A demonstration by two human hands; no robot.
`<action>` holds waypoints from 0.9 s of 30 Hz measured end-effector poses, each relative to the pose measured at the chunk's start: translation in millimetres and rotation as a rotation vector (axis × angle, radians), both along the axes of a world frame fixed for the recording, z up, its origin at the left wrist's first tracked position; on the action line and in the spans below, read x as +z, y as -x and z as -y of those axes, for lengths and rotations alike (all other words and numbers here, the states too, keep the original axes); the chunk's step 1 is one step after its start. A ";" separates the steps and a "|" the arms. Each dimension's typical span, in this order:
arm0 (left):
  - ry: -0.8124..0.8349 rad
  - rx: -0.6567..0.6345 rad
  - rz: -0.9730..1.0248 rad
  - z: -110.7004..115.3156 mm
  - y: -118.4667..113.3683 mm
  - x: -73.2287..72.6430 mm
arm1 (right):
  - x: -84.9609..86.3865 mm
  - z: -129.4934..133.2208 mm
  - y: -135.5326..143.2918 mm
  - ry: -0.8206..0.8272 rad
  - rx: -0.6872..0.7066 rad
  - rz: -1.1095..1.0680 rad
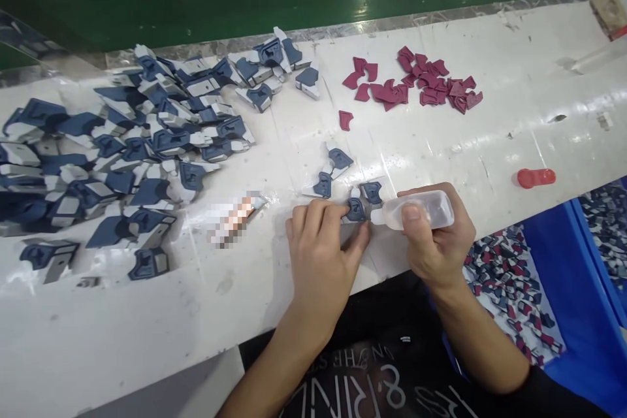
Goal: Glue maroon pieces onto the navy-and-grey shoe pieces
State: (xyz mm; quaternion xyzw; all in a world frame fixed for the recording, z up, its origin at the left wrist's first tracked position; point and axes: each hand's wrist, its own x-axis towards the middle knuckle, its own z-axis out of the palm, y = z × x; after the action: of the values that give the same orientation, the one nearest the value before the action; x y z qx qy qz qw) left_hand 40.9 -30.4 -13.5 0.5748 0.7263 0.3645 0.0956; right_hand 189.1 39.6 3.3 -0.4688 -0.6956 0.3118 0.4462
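Right hand point(441, 245) grips clear bottle point(432, 204), nozzle point(377, 216) just beside blue-grey piece point(356, 210); left hand point(321, 255) pinches that piece on bench point(245, 300).

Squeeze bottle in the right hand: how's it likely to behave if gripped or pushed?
The squeeze bottle is translucent plastic, so it likely gives under the right hand. Its shiny wall may be somewhat slippery. Laid down, its rounded body could roll if pushed.

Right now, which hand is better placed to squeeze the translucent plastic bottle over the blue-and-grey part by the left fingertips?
Probably the right hand: it grips the bottle, nozzle toward the part, which the left hand seems to hold.
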 end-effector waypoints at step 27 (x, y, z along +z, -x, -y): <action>-0.018 -0.004 -0.018 -1.6 2.5 -0.3 | -10.0 -17.0 19.3 -0.035 -0.075 -0.006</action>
State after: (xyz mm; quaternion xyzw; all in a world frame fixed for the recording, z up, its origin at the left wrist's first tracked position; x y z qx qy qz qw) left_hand 38.4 -28.8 -13.8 0.5805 0.7226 0.3656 0.0846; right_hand 169.9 56.5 -6.7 -0.4856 -0.6817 0.2842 0.4677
